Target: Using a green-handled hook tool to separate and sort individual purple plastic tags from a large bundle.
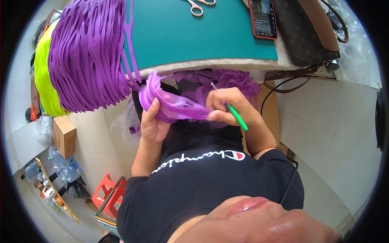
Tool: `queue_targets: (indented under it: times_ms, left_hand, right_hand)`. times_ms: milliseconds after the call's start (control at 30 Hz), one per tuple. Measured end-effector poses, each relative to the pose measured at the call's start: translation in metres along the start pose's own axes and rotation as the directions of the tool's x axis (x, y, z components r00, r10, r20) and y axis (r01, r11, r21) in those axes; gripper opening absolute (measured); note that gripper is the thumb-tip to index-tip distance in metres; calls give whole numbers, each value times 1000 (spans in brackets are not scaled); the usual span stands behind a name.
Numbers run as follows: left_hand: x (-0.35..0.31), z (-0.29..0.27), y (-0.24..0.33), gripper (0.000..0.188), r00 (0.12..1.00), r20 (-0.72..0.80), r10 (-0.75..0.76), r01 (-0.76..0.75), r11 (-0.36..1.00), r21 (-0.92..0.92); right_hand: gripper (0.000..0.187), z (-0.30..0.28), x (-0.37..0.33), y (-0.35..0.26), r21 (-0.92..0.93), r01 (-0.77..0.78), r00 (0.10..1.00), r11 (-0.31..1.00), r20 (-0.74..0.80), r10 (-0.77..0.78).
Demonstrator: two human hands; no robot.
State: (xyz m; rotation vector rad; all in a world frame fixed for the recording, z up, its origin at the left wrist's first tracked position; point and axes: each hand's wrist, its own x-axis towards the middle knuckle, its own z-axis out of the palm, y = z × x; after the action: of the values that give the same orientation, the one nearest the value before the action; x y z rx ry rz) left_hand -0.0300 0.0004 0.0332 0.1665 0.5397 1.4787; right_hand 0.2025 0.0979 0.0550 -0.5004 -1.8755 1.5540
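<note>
My left hand (152,123) is closed on a purple rubber strap (172,107), thumb on top. The strap has ribbed edges and is partly smeared by motion. Its right end is pinched by my right hand (227,104), which also holds a slim tool with a green handle (238,117). A thin metal tip (213,85) sticks out beyond the fingers; its exact kind I cannot tell. Just beyond my hands, a tangle of purple rubber strips (239,83) lies below the table edge.
Many purple straps (87,52) hang over the table's left side, beside yellow-green ones (45,73). On the green mat (194,40) lie scissors (196,9) and a phone (264,20). A brown handbag (304,32) sits right. A cardboard box (65,135) and red stool (107,194) stand left.
</note>
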Motion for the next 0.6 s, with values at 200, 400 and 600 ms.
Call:
queue_targets:
  times_ms: [200,400,600]
  left_hand:
    - [-3,24,-2,39,977,-145,159,-102,936,337]
    - [8,37,-9,38,955,-251,158,-37,903,428]
    - [5,40,-10,32,961,-204,189,-79,887,454]
  right_hand:
    - [38,13,2,1,306,-101,917,947,-342,208]
    - [12,34,12,0,166,73,959,984,-284,-23]
    - [15,48,8,8,319,31,935,947,-345,86]
